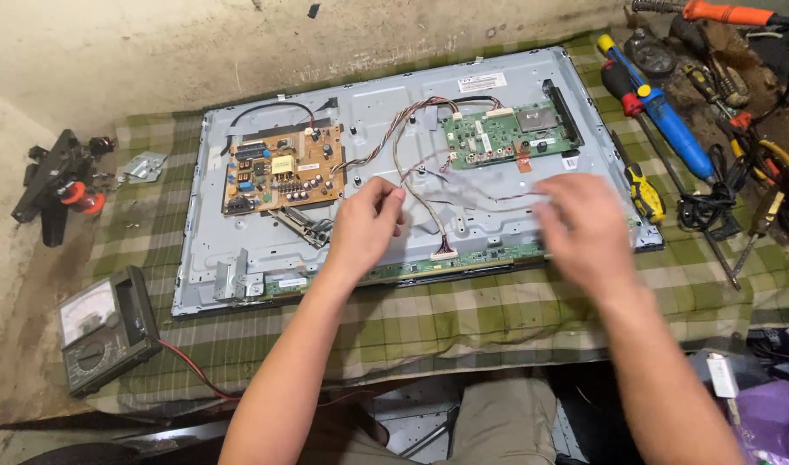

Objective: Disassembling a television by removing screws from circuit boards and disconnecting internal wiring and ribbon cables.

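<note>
Overhead, left hand (366, 226) pinching wire harness (412, 185); right hand (584, 226) blurred, palm-down.

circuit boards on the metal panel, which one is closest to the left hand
The tan-brown board, just up-left of the left hand. The green board sits farther off toward the panel's upper right.

a: what's lying off to the left?
b: an analog multimeter (102, 329) with a red lead, and a black clamp tool (57, 181) on the bare floor.
a: and to the right?
b: a blue soldering tool (670, 120), a yellow-handled screwdriver (643, 191), an orange-handled tool (723, 12), all by the green plaid cloth (463, 319).
</note>
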